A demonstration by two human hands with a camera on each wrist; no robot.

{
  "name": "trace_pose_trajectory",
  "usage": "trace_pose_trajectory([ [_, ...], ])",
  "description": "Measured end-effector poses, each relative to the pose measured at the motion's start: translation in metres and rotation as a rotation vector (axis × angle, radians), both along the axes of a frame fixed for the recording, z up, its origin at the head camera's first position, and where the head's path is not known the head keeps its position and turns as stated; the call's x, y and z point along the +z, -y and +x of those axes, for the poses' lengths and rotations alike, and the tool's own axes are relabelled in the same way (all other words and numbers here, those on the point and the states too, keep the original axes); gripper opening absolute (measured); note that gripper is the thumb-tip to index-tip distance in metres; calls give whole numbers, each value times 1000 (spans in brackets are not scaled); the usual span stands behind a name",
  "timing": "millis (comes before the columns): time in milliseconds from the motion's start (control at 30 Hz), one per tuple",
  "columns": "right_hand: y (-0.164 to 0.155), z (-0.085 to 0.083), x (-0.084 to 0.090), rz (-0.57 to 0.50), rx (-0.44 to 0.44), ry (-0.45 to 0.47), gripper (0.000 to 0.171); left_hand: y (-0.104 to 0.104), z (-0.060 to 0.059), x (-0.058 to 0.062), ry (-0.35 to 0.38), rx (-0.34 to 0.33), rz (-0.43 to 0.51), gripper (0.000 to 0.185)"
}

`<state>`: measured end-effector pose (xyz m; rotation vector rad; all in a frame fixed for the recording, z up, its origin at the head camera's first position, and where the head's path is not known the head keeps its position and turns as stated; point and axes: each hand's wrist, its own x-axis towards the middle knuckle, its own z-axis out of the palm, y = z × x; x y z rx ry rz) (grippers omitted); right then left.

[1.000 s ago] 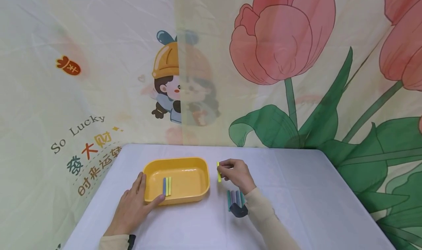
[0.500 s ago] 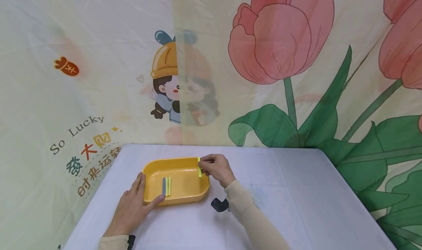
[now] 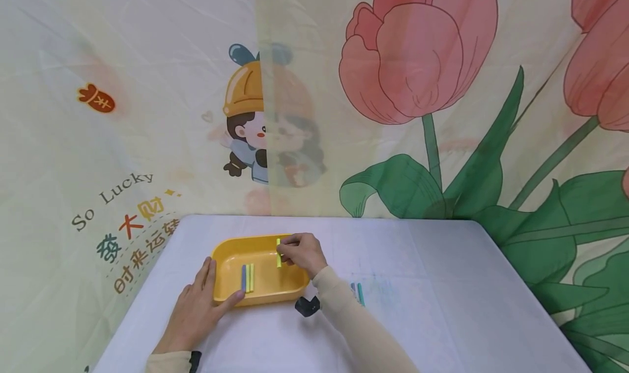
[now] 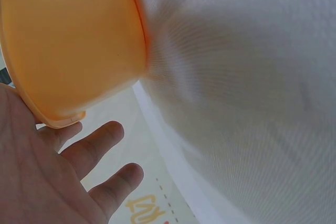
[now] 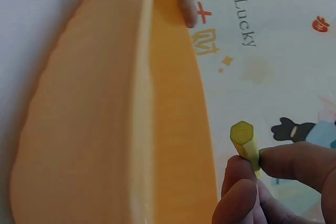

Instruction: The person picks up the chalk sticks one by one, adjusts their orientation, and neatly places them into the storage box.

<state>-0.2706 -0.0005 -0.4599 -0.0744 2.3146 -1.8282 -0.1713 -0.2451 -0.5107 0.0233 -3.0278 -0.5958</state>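
A yellow plastic tray stands on the white cloth. My left hand rests at its left end, with the thumb along the front rim; in the left wrist view two fingers stretch out past the rim. One blue and two yellow chalk sticks lie side by side inside the tray. Above its right half, my right hand pinches a six-sided yellow chalk stick between thumb and fingers, apart from the tray floor.
To the right of the tray, several chalk sticks lie on the cloth, partly hidden by the right sleeve. Faint bluish smudges mark the cloth beside them. A printed curtain hangs behind the table.
My right hand has carried the yellow chalk stick leftward, from beside the tray to over its inside. The left hand has stayed at the tray's left end.
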Motion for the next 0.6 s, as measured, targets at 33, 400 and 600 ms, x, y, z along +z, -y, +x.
trace_pose_trajectory([
  [33,2,0,-1,5,4,-1,19,0,0,0,1,1,-2,122],
  [400,26,8,-14,18,16,-7,15,-1,-2,-3,0,-3,-2,123],
  [600,38,10,-22,114,8,-3,10,-1,-1,-3,2,1,-9,123],
])
